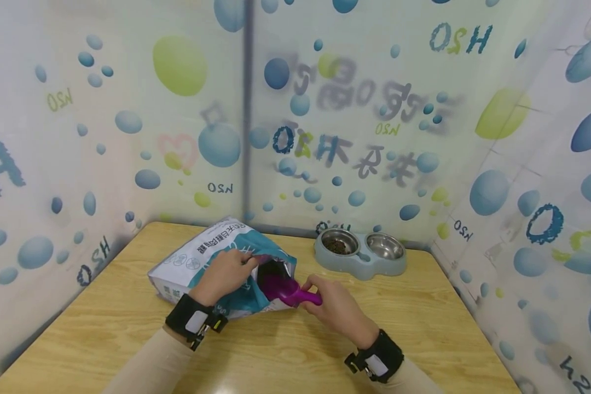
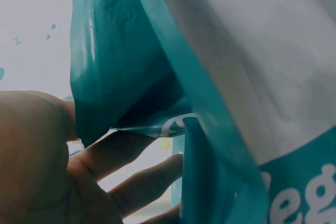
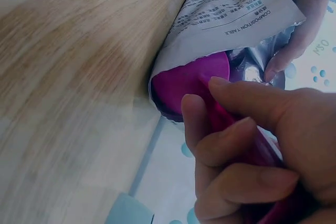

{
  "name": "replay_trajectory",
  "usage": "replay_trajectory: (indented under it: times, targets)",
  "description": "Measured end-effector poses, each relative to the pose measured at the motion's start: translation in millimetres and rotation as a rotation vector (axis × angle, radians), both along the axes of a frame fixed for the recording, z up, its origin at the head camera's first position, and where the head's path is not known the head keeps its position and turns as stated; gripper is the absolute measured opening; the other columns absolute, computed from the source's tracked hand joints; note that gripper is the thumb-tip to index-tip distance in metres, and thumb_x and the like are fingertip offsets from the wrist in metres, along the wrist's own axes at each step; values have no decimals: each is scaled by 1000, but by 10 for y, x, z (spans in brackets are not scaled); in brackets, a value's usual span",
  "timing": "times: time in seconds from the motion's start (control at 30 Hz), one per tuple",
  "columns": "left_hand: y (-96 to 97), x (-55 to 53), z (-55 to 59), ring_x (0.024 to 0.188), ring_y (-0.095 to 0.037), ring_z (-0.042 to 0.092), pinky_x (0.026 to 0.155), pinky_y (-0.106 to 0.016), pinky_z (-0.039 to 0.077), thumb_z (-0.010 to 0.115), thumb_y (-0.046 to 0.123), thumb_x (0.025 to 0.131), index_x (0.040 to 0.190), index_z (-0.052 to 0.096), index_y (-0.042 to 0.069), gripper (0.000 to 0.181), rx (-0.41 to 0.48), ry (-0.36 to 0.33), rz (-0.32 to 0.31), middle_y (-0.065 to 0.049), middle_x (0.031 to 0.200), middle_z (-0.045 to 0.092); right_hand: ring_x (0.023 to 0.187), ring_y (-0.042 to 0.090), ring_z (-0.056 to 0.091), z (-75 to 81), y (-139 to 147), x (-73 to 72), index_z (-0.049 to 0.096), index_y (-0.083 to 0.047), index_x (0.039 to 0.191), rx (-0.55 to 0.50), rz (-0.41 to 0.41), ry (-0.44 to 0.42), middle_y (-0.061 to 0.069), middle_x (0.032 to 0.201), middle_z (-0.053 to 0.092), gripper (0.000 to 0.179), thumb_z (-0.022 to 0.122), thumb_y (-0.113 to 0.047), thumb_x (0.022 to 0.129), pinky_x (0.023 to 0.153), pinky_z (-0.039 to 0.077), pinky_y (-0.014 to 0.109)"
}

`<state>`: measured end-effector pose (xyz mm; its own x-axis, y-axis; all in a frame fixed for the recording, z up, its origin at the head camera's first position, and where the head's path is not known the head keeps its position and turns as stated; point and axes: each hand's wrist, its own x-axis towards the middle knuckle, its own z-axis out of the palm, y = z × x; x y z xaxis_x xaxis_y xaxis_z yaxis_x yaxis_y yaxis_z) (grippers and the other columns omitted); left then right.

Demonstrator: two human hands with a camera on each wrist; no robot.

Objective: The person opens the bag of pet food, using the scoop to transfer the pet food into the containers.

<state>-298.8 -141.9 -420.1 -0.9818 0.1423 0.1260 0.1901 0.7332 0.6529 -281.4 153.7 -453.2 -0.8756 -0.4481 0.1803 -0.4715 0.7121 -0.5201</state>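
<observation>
A white and teal printed bag [image 1: 192,260] lies on the table with its mouth toward the right. My left hand [image 1: 225,276] pinches the upper edge of that mouth and holds it apart; the left wrist view shows the teal film [image 2: 121,51] between thumb and fingers. With curled fingers my right hand [image 1: 339,307] grips the handle of a magenta scoop [image 1: 280,290]. In the right wrist view the scoop's bowl [image 3: 191,80] sits inside the bag's mouth, under the white panel [image 3: 226,14]. What lies deeper in the bag is hidden.
On the wooden table [image 1: 394,312], behind my right hand, stands a grey-blue double pet feeder [image 1: 361,269]. Its left steel bowl holds brown pellets [image 1: 340,247]; the right steel bowl [image 1: 385,247] shows bare metal. Bubble-patterned curtains [image 1: 177,180] enclose the table's back and sides.
</observation>
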Motion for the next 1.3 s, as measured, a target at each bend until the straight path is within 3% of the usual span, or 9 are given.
replay_trajectory:
  times: [0.13, 0.5, 0.8, 1.03, 1.3]
  targets:
    - [5, -8, 3, 55, -12, 43, 54, -26, 33, 60, 36, 122, 70, 50, 19, 55, -5, 8, -1, 6, 63, 36, 68, 7, 57, -29, 4, -22, 73, -13, 120, -13, 12, -29, -4, 82, 71, 25, 92, -16, 103, 60, 43, 22]
    - [4, -13, -12, 54, -12, 41, 54, -26, 30, 62, 37, 121, 68, 46, 19, 58, 1, 11, -1, 7, 62, 34, 66, 7, 57, -124, 6, -10, 68, -11, 123, 1, 44, -78, -3, 81, 66, 25, 87, -14, 106, 59, 44, 23]
    - [-8, -16, -17, 56, -12, 40, 55, -26, 32, 58, 33, 121, 74, 59, 17, 50, -19, 38, -15, 7, 63, 34, 68, 9, 58, -153, -6, -12, 73, -6, 123, 26, 37, -154, -2, 83, 65, 22, 85, -16, 107, 59, 44, 23]
    - [-13, -19, 4, 54, -12, 40, 54, -25, 31, 55, 31, 121, 65, 47, 20, 58, -22, 38, -14, 7, 60, 35, 63, 9, 60, -109, 10, -14, 79, -3, 117, -4, 42, -186, -1, 80, 67, 17, 86, -14, 106, 54, 45, 22]
    - [-15, 5, -14, 55, -12, 40, 54, -25, 30, 55, 30, 121, 65, 47, 20, 58, -12, 26, -14, 7, 60, 35, 65, 10, 61, -123, 45, -25, 75, -2, 115, -25, 61, -238, 1, 83, 67, 12, 81, -10, 108, 55, 48, 22]
